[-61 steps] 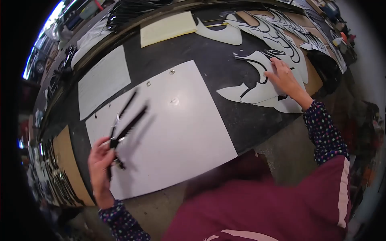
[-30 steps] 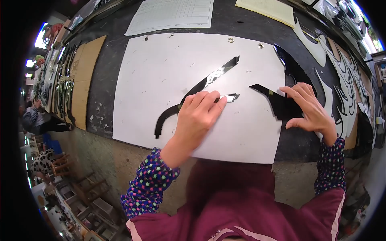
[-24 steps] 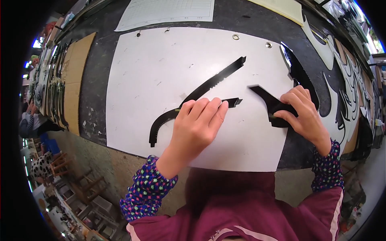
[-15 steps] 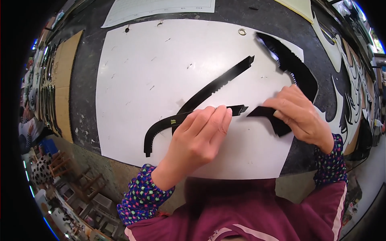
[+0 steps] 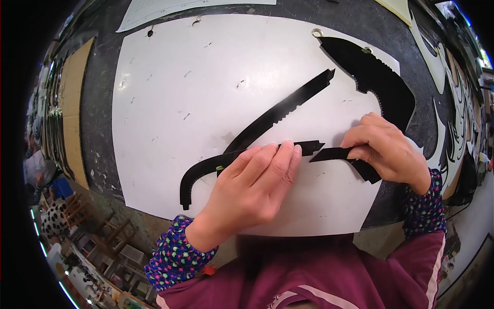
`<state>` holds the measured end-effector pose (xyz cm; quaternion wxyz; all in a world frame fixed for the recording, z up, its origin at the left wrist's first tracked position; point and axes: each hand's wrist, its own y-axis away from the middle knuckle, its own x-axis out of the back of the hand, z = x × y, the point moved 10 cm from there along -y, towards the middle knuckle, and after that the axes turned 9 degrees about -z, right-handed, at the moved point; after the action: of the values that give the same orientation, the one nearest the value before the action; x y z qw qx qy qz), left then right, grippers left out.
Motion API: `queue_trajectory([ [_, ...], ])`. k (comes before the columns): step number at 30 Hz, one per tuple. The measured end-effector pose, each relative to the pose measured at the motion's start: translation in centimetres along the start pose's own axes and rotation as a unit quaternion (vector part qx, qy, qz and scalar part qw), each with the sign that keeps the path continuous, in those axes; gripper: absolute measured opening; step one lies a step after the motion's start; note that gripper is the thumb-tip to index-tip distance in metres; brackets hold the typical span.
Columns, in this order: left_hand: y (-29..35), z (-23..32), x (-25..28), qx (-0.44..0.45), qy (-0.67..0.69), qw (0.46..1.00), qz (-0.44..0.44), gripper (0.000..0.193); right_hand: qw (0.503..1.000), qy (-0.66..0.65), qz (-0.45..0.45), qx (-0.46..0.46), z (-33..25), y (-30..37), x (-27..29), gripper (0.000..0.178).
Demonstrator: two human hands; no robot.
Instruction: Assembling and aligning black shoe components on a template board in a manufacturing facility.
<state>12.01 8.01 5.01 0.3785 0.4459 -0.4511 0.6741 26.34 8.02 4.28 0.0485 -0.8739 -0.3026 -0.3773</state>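
Observation:
My left hand (image 5: 257, 183) has its fingers pressed together over a curved black strip (image 5: 191, 175), which lies on a white sheet (image 5: 170, 103). A small yellow-green mark shows on the strip beside my knuckles. My right hand (image 5: 388, 149) pinches a black piece with a pointed end (image 5: 330, 154), just below the strip's notched right end. Above that hand, a wide curved black piece (image 5: 388, 82) with a toothed edge runs down behind the fingers; whether both parts are one piece is hidden. A longer black strip (image 5: 283, 110) with a scalloped edge slants behind my left hand.
The white sheet has metal eyelets (image 5: 317, 33) and torn holes near its far edge, on a dark table (image 5: 105, 139). Brown cardboard (image 5: 77, 113) with dark strips lies left, pale cut-out shapes (image 5: 437, 131) right. Wooden stools (image 5: 77, 206) stand on the floor at left.
The pointed end in my right hand has moved in under the strip's right end. The wide black piece has shifted and now lies flatter. My left hand keeps its hold on the strip.

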Motion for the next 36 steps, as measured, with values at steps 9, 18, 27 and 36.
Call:
queue_trajectory([
  [9,-0.1,-0.1,0.0,-0.003,0.001,1.0,-0.003,0.031,0.992,-0.033,0.053,-0.112,0.9,0.1,1.4,0.011],
  [18,-0.2,0.0,0.0,0.002,0.012,1.0,-0.002,0.031,0.992,-0.01,0.054,-0.115,0.8,-0.4,0.8,0.005],
  [27,-0.2,0.0,0.1,-0.003,0.002,1.0,-0.003,0.03,0.991,0.001,0.074,-0.107,0.6,-0.5,0.7,0.006],
  [36,-0.2,-0.1,0.1,-0.003,0.01,1.0,0.002,0.031,0.99,0.013,0.078,-0.119,0.5,-0.5,0.9,0.006],
])
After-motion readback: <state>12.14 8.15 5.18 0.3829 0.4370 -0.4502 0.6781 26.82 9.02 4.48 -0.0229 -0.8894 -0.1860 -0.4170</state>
